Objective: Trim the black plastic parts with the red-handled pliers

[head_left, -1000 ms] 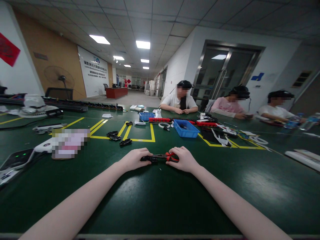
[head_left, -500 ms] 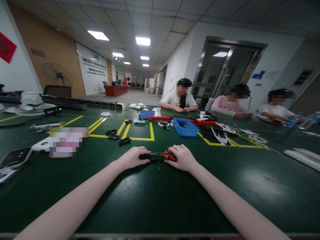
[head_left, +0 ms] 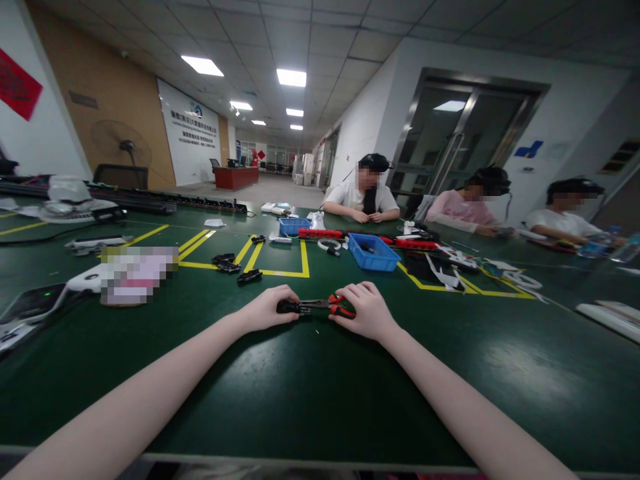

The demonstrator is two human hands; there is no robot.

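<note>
Black part (head_left: 304, 311) pinched in the left hand (head_left: 270, 307) juts rightward beside red-handled pliers (head_left: 327, 304) clasped by the right hand (head_left: 369, 311), well inside the tabletop's (head_left: 320, 400) near edge.

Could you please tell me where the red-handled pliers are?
In the head view, the red-handled pliers are in the right hand, their tips at the black part in the left hand.
</note>
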